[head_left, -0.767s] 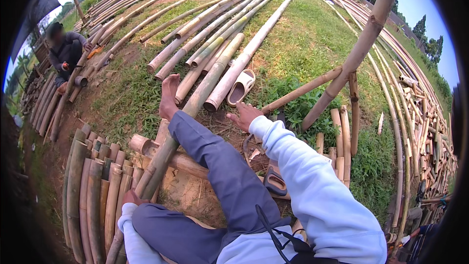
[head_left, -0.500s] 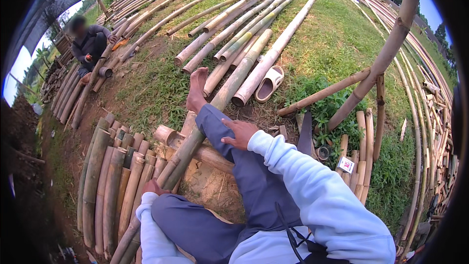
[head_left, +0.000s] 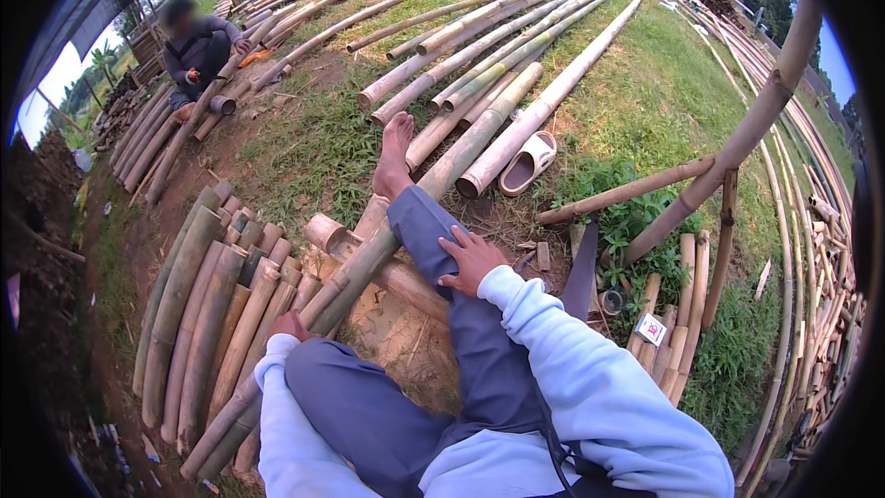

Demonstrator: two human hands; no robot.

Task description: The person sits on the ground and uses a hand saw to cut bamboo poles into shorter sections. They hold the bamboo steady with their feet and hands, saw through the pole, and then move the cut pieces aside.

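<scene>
A long greenish-brown bamboo pole (head_left: 378, 256) runs slantwise past my legs, across a thicker notched bamboo piece (head_left: 406, 286) lying crosswise. My left hand (head_left: 291, 324) is closed around the pole beside my bent left knee; some of its fingers are hidden. On my outstretched right leg rests my right hand (head_left: 474, 261), fingers spread over the trouser cloth and holding nothing. The bare foot (head_left: 394, 152) of that leg lies against the pole's far stretch. Right of my right hand, a dark tapering blade (head_left: 581, 275), like a handsaw's, stands among plants.
Short cut bamboo lengths (head_left: 198, 314) stand packed at left. Long poles (head_left: 516, 46) lie ahead on grass, near a light clog (head_left: 529, 164). A bamboo post with a brace (head_left: 682, 194) leans at right, by a small white box (head_left: 651, 329). Another person (head_left: 195, 51) crouches far left, holding a pole.
My view has swung a little left, so the scene sits further right. My right hand's fingers have spread wider on my leg. My left hand stays on the pole.
</scene>
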